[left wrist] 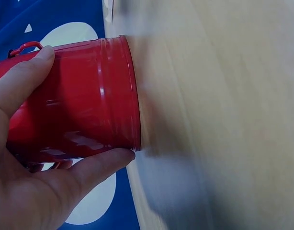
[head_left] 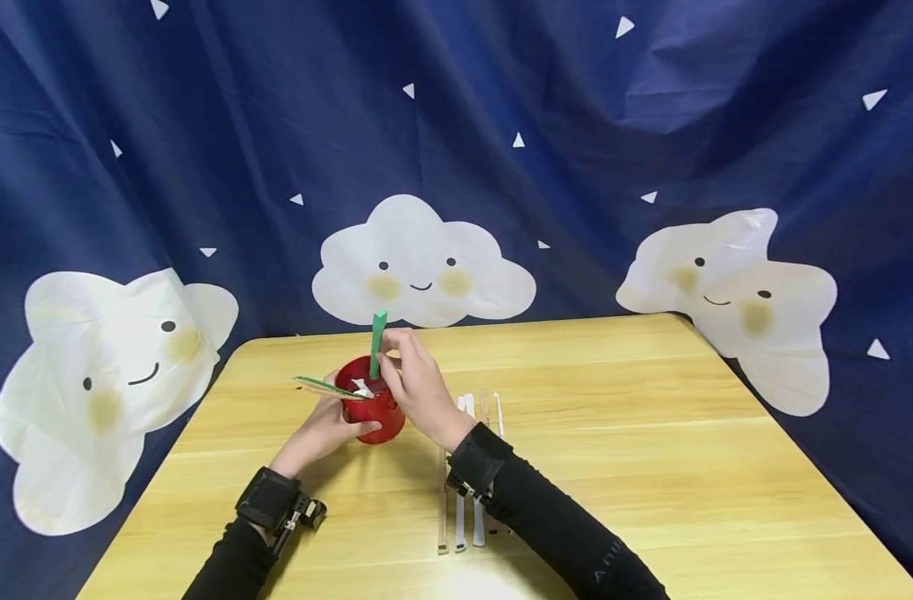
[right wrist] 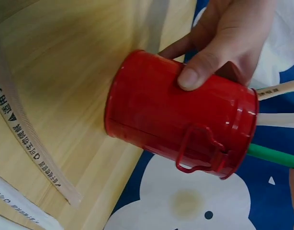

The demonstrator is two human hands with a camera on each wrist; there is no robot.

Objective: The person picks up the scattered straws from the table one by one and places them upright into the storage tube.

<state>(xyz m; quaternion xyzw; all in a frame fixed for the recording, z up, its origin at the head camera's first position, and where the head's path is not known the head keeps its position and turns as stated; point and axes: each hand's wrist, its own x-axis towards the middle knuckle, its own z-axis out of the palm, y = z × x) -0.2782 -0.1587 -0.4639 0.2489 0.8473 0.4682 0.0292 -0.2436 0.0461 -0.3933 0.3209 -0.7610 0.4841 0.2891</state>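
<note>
By the table's (head_left: 651, 433) far edge: red metal bucket (head_left: 393, 417), other straws (head_left: 335, 389) poking out.
Left hand (head_left: 329, 432): grips the bucket's side.
Right hand (head_left: 421, 385): pinches a green straw (head_left: 378, 337) at the mouth.
Straw step: inserting or drawing out, I can't tell.
Next move: probably calls for a steady bucket, straw sliding clear of its neighbours.

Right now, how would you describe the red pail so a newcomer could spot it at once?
On the blue curtain, find the middle cloud, then drop to the table below it. There, held in the left grip, is the red pail. It alone is red, round and open-topped; the strips lying nearby are long, thin and pale.
</note>
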